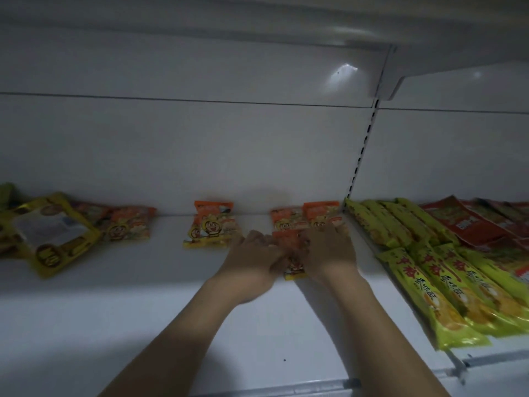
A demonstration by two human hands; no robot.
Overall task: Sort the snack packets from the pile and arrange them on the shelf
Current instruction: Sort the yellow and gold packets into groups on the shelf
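Note:
Both my hands reach onto the white shelf (143, 296). Between them lies an orange-and-yellow snack packet (292, 253). My left hand (252, 262) holds its left side and my right hand (329, 250) covers its right side, fingers curled over it. Two like packets (309, 217) stand against the back wall just behind my right hand. Another stack of the same packets (211, 224) lies to the left. More orange packets (128, 222) lie further left beside a large yellow pouch (51, 233).
On the adjoining shelf at right lie several long yellow-green packets (446, 285) and red packets (472, 222). A slotted upright (360, 156) divides the two bays. An upper shelf (286, 21) hangs overhead. The shelf's front lip (315, 386) runs below my forearms.

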